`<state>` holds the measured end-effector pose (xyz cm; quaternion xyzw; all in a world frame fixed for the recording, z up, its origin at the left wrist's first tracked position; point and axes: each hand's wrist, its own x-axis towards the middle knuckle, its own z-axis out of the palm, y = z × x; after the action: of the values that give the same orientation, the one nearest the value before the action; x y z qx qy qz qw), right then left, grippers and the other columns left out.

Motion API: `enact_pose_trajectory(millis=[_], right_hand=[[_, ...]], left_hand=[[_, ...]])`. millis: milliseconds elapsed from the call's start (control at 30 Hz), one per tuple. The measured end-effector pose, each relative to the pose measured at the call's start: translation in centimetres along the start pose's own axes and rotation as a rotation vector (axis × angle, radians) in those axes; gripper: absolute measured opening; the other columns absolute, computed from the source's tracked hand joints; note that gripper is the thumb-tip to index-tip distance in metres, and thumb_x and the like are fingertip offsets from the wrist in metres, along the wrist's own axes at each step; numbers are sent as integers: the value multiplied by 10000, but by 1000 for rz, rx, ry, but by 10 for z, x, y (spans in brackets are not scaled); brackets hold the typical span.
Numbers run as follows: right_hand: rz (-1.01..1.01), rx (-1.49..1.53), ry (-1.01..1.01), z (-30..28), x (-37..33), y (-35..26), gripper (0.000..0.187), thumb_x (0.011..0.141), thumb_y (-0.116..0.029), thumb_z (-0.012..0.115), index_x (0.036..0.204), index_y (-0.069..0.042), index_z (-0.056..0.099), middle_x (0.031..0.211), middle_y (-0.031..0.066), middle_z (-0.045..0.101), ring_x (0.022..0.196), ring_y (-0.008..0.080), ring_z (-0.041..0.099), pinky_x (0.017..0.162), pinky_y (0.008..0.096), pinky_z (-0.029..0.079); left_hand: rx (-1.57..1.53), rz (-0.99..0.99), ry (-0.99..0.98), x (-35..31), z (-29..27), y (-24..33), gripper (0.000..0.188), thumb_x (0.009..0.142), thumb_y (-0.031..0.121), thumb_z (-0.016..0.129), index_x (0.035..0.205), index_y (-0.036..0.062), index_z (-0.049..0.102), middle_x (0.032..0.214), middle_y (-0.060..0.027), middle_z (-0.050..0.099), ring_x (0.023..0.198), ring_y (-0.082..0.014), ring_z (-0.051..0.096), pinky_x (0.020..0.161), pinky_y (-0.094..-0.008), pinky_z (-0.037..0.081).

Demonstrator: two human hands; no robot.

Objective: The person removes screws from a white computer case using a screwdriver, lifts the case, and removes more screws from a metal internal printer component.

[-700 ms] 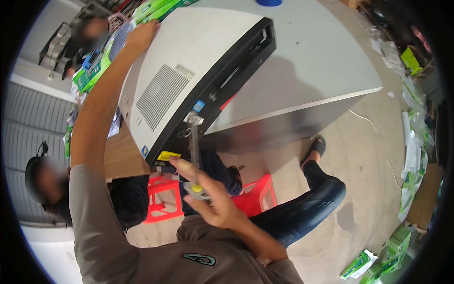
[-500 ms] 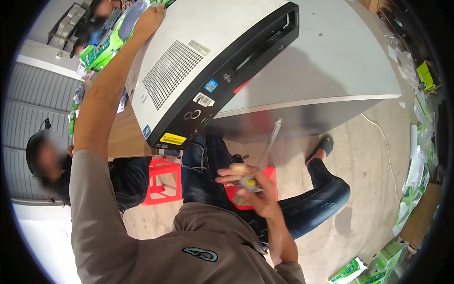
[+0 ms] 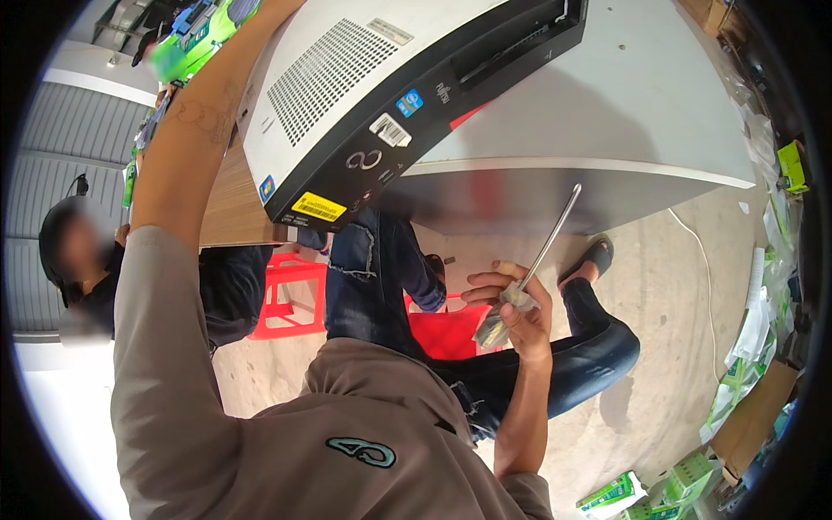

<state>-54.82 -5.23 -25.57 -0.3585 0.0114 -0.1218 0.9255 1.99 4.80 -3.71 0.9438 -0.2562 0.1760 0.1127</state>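
A desktop computer case (image 3: 342,95), white on its vented side and black along its front, leans over the edge of the white table (image 3: 624,113). My left forearm (image 3: 204,113) reaches up along the case's left side, and its hand lies past the upper edge of the view. Low in front of the table, my right hand (image 3: 529,322) is closed around a screwdriver (image 3: 552,236). Its long metal shaft points up and to the right, and its handle looks clear, partly covered by my fingers. The shaft stays apart from the case.
A red stool (image 3: 442,334) stands by my legs, with a second red stool (image 3: 290,295) to its left. Another person (image 3: 82,251) in a dark cap is at the left, beside a wooden table (image 3: 234,204). Green packages (image 3: 615,494) and a cardboard sheet (image 3: 754,420) lie at right.
My right hand has moved up and to the right with the screwdriver. The case appears lower right and larger in view, and my left hand has passed out at the top.
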Motion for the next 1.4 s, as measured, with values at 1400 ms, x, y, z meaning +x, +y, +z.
enact_pose_trajectory(millis=[1400], right_hand=[[184, 2, 28, -8, -1, -6, 652, 902, -211, 713, 1407, 68, 410, 1159, 296, 645, 992, 384, 699, 838, 411, 565]], left_hand=[[267, 31, -194, 7, -24, -12, 886, 954, 728, 302, 1286, -32, 616, 1291, -303, 603, 1223, -440, 568, 1066, -472, 392]])
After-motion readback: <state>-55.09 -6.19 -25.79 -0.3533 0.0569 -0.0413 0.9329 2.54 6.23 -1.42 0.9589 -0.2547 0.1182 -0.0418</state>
